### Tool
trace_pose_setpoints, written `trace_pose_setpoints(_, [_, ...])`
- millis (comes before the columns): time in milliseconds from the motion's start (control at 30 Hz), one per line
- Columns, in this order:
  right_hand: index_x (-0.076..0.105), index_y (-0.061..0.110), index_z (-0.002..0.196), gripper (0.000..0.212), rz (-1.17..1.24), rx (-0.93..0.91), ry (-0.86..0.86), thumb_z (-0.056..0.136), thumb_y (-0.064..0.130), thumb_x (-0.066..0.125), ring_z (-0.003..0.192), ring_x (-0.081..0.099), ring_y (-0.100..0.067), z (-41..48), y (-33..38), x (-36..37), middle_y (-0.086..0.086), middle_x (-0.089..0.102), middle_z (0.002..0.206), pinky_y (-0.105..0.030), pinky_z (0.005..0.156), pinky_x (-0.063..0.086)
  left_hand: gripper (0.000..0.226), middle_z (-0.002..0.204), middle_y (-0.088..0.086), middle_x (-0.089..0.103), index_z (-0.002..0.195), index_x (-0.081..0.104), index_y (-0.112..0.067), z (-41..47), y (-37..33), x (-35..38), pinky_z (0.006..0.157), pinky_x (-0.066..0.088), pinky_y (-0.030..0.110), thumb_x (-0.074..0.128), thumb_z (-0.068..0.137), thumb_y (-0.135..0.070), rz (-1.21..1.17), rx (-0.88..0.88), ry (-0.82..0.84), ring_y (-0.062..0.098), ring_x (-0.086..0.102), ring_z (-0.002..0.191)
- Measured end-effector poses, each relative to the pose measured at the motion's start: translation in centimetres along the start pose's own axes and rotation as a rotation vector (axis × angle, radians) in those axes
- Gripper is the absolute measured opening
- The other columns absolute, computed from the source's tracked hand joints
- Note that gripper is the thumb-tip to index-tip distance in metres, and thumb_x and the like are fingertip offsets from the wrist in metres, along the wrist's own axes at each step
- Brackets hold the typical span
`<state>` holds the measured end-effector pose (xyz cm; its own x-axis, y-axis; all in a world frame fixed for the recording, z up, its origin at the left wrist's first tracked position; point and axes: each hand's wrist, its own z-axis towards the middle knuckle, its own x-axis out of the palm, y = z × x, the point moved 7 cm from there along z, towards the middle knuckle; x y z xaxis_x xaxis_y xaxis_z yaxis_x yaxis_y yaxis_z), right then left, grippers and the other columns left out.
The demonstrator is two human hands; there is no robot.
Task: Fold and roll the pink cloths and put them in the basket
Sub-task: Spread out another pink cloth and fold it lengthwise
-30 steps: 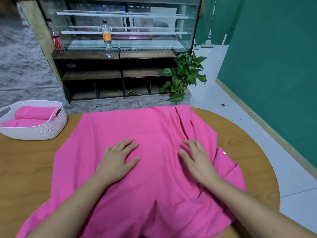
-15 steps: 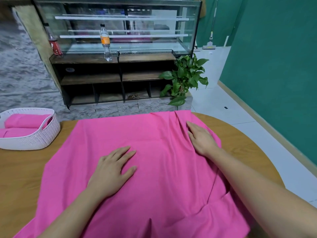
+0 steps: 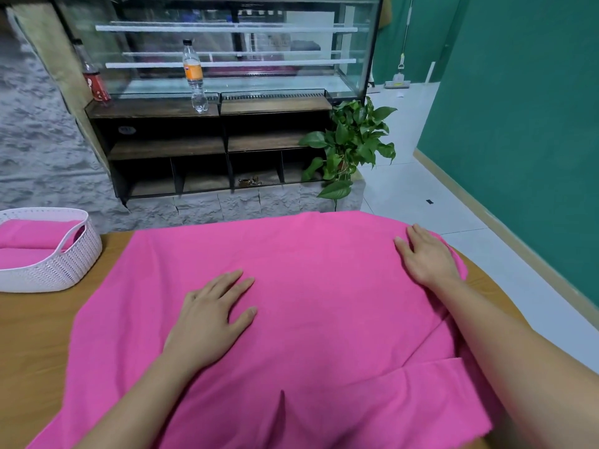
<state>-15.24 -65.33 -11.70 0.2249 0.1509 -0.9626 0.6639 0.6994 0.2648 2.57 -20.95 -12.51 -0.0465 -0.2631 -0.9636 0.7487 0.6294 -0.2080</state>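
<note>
A large pink cloth lies spread over the round wooden table. My left hand rests flat on the cloth's middle, fingers straight. Out at the cloth's far right corner, my right hand presses down flat with its fingers extended. A white woven basket stands at the table's far left and holds two rolled pink cloths. The cloth's near right part shows a folded layer and a crease.
Beyond the table stands a glass display case on dark wooden shelves, with a plastic bottle and a red bottle on it. A green potted plant grows beside it. A green wall runs along the right.
My right hand has slid from the cloth's middle out to its far right corner, and the folds there are smoothed flat. My left hand has stayed in place.
</note>
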Motion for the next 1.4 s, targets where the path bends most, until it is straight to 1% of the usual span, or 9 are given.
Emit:
trace_pose_setpoints(167, [0.033, 0.014, 0.162, 0.081, -0.032, 0.066, 0.024, 0.104, 0.066, 0.011, 0.160, 0.020, -0.025, -0.1, 2.9, 0.6, -0.009, 0.025, 0.173, -0.053, 0.130, 0.013, 0.068, 0.168, -0.021, 0.028, 0.159, 0.034, -0.048, 0.0, -0.2, -0.2, 0.115, 0.033, 0.040, 0.029, 0.097, -0.076, 0.012, 0.004, 0.002, 0.006, 0.025, 0.156])
trace_pose_setpoints(400, [0.031, 0.022, 0.165, 0.066, 0.070, -0.330, 0.088, 0.110, 0.058, 0.028, 0.162, 0.011, -0.023, -4.2, 20.3, 2.8, -0.007, 0.018, 0.175, -0.046, 0.131, 0.010, 0.069, 0.169, -0.019, 0.028, 0.160, 0.034, -0.046, 0.1, -0.6, -0.5, 0.118, 0.031, 0.040, 0.030, 0.097, -0.074, 0.010, 0.011, 0.006, 0.007, 0.025, 0.156])
trace_pose_setpoints(567, [0.029, 0.025, 0.166, 0.068, 0.067, -0.394, 0.145, 0.109, 0.062, 0.026, 0.162, 0.011, -0.021, -6.0, 27.4, 6.5, -0.005, 0.018, 0.175, -0.045, 0.131, 0.008, 0.072, 0.165, -0.018, 0.037, 0.158, 0.040, -0.042, 0.7, 0.3, -0.8, 0.123, 0.032, 0.040, 0.046, 0.093, -0.070, -0.179, 0.001, 0.025, 0.005, 0.032, 0.153])
trace_pose_setpoints(633, [0.024, 0.026, 0.167, 0.072, -0.009, -0.399, 0.105, 0.107, 0.066, 0.021, 0.163, 0.008, -0.019, -6.5, 27.9, 7.3, -0.002, 0.016, 0.176, -0.044, 0.131, 0.007, 0.069, 0.159, -0.011, 0.049, 0.155, 0.048, -0.032, 1.3, 2.4, -1.6, 0.123, 0.036, 0.039, 0.057, 0.092, -0.057, -0.336, -0.072, -0.059, 0.008, 0.042, 0.148])
trace_pose_setpoints(800, [0.022, 0.030, 0.167, 0.074, -0.039, -0.404, 0.074, 0.105, 0.070, 0.019, 0.163, 0.008, -0.017, -6.2, 27.6, 7.8, 0.000, 0.015, 0.176, -0.043, 0.131, 0.008, 0.050, 0.158, 0.004, 0.051, 0.148, 0.056, -0.018, 3.0, 11.5, -4.9, 0.120, 0.037, 0.045, 0.057, 0.102, -0.037, -0.218, -0.341, -0.285, 0.024, 0.044, 0.149])
trace_pose_setpoints(933, [0.025, 0.030, 0.166, 0.074, -0.065, -0.403, 0.049, 0.104, 0.070, 0.020, 0.162, 0.011, -0.017, -6.0, 27.4, 7.9, 0.000, 0.018, 0.175, -0.043, 0.131, 0.011, 0.053, 0.157, 0.011, 0.052, 0.154, 0.046, -0.011, 4.9, 17.3, -5.0, 0.120, 0.037, 0.044, 0.046, 0.110, -0.040, -0.267, -0.487, -0.189, 0.029, 0.049, 0.144])
trace_pose_setpoints(1033, [0.027, 0.031, 0.166, 0.074, -0.063, -0.395, 0.043, 0.104, 0.070, 0.019, 0.162, 0.013, -0.017, -6.0, 27.5, 7.8, 0.000, 0.019, 0.175, -0.044, 0.131, 0.012, 0.060, 0.163, 0.011, 0.044, 0.159, 0.042, -0.012, 4.9, 19.2, -4.1, 0.126, 0.029, 0.043, 0.039, 0.110, -0.048, -0.112, -0.463, -0.106, 0.026, 0.040, 0.152])
trace_pose_setpoints(1233, [0.028, 0.031, 0.166, 0.073, -0.055, -0.366, 0.041, 0.104, 0.069, 0.021, 0.162, 0.012, -0.017, -6.0, 27.4, 7.4, 0.001, 0.018, 0.175, -0.042, 0.130, 0.010, 0.068, 0.171, 0.012, 0.029, 0.162, 0.033, -0.004, 4.3, 20.7, -4.7, 0.130, 0.015, 0.039, 0.027, 0.111, -0.050, -0.001, -0.613, -0.122, 0.022, 0.022, 0.160])
trace_pose_setpoints(1400, [0.025, 0.031, 0.167, 0.074, -0.066, -0.369, 0.052, 0.104, 0.069, 0.019, 0.162, 0.010, -0.017, -6.1, 27.4, 7.5, 0.001, 0.016, 0.176, -0.042, 0.131, 0.009, 0.073, 0.172, 0.013, 0.024, 0.162, 0.030, -0.004, 4.0, 20.7, -4.3, 0.129, 0.016, 0.042, 0.027, 0.110, -0.055, 0.064, -0.687, -0.059, 0.026, 0.018, 0.160])
